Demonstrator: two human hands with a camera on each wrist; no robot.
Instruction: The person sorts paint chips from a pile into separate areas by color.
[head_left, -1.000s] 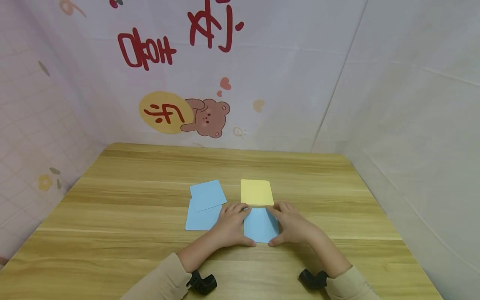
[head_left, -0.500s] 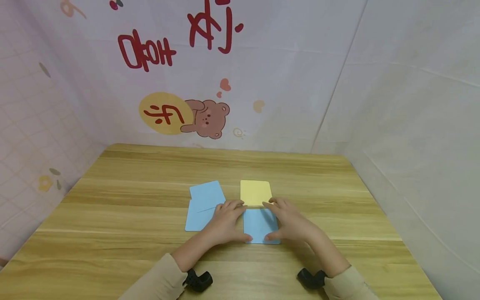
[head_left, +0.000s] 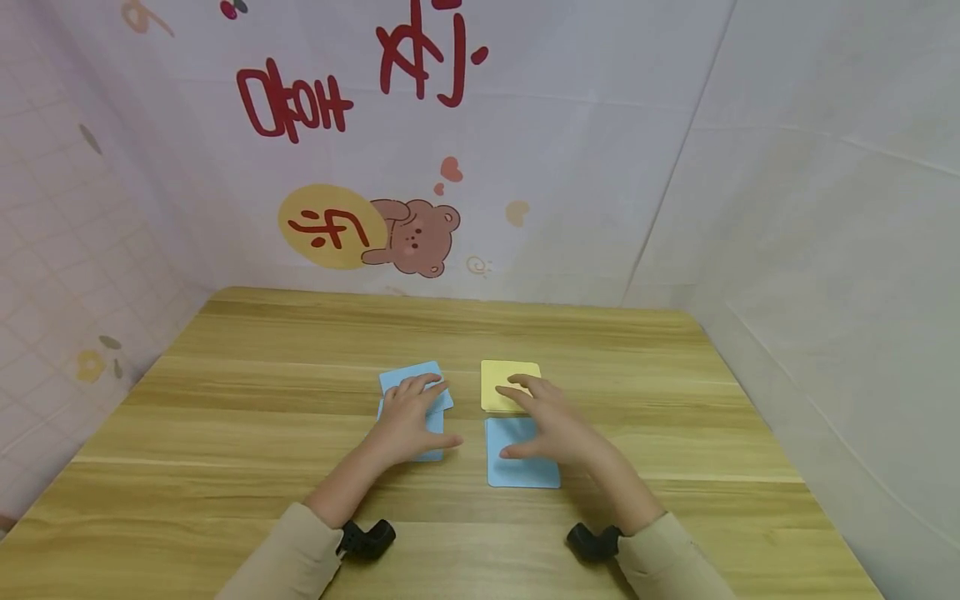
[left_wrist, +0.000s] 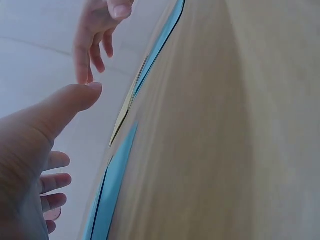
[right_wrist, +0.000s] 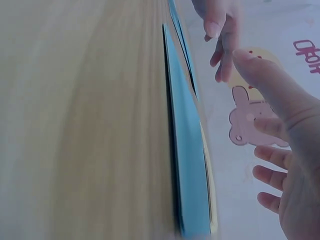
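Observation:
On the wooden table [head_left: 262, 417] lie a yellow card [head_left: 502, 379], a single blue card [head_left: 521, 467] just in front of it, and two overlapping blue cards [head_left: 408, 379] to the left. My left hand [head_left: 408, 417] hovers over the overlapping blue cards with its fingers spread; whether it touches them I cannot tell. My right hand [head_left: 543, 421] reaches over the far end of the single blue card, its straight fingertips at the yellow card's near edge. In the wrist views the left hand [left_wrist: 35, 145] and the right hand [right_wrist: 285, 130] show fingers spread, holding nothing.
Pale fabric walls with a cartoon bear [head_left: 416, 233] and red lettering close in the table at the back, left and right. Bare wood lies around the cards on all sides. Black wrist mounts [head_left: 367, 537] sit at both sleeves.
Both hands have let go of the single blue card, which stays where it was. The left hand moved left and forward over the overlapping blue cards; the right hand moved forward to the yellow card.

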